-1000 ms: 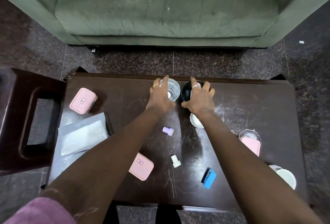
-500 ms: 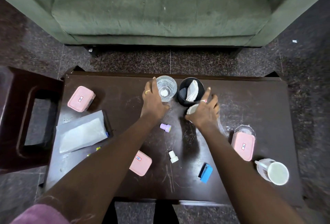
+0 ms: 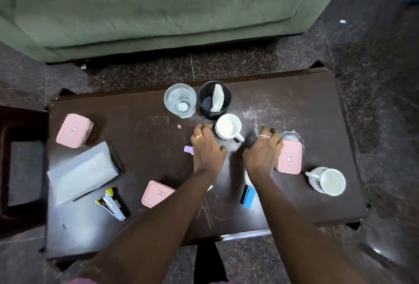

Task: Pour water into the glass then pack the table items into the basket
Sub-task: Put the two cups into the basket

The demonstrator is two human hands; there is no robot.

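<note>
**Pulled back from twelve o'clock, ready to pack**

Withdrawn across table toward six: left hand loosely curled, gripping nothing seen; right hand curled against pink box at three, grip impossible to tell. Parked at twelve, likely for equal reach: basket, glass just beside at its nine, apparently filled.

The dark brown table is scratched white. Left of the black basket stands a clear glass; just before the basket, a white mug. Beyond it, a green sofa.
</note>
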